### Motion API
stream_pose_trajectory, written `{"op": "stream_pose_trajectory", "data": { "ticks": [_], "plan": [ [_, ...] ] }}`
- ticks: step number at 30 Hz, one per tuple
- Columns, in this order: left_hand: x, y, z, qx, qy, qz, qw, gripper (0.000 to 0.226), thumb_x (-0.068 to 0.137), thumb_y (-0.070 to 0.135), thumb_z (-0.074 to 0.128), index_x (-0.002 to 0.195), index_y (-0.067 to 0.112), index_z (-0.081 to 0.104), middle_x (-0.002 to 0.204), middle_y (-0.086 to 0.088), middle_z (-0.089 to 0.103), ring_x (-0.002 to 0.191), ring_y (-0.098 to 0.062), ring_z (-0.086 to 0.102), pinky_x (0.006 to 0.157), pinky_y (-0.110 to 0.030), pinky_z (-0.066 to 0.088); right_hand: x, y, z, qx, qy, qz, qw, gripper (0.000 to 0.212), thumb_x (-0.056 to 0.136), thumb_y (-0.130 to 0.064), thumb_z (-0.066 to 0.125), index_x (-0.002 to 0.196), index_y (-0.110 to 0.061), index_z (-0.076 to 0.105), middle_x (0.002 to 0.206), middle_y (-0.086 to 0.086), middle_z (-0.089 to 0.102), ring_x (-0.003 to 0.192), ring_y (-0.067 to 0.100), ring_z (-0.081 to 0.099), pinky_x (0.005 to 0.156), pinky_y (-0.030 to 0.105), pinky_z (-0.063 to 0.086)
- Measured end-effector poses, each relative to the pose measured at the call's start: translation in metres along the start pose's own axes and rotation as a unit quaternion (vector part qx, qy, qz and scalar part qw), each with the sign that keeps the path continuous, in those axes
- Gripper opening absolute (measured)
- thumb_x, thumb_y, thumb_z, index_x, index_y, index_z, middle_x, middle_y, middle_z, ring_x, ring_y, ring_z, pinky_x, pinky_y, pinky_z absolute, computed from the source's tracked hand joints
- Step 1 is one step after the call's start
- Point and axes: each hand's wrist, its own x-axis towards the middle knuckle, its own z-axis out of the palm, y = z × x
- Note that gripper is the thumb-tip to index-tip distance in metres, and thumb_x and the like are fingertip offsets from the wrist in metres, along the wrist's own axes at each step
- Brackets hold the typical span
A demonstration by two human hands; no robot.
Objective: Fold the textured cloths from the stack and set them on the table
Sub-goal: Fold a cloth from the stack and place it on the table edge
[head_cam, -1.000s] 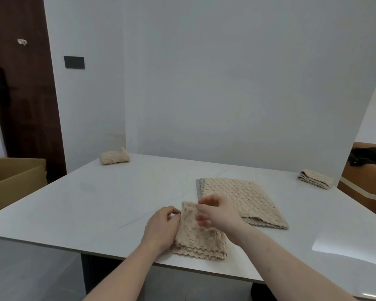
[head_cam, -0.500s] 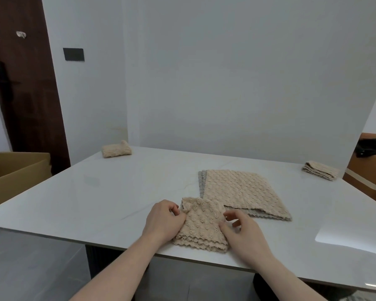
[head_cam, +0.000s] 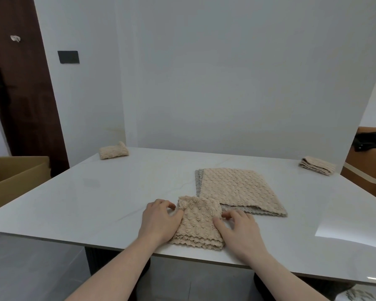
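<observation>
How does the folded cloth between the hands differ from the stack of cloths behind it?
The folded cloth is a small, thick bundle with layered scalloped edges; the stack lies flat and spread wide. The left hand and right hand flank the folded cloth; the stack is untouched. Both are beige and textured, on the table.

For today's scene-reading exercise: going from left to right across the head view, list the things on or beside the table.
Cardboard box → rolled cloth → left hand → cloth being folded → right hand → folded cloth at the far right corner.
</observation>
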Motion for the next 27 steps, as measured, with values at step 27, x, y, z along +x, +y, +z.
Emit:
{"op": "stream_pose_trajectory", "data": {
  "ticks": [27],
  "plan": [
    [-0.004,0.0,-0.006,-0.131,-0.081,0.034,0.987,0.013,0.093,0.044,0.064,0.098,0.038,0.054,0.089,0.02,0.068,0.086,-0.003,0.063,0.074,-0.025,0.046,0.004,0.005,-0.007,0.168,-0.056,0.049,0.983,0.024,0.076,-0.055,0.073,0.094,-0.043,0.064,0.087,-0.023,0.072,0.093,0.0,0.065,0.081,0.03,0.049]
  ]
}}
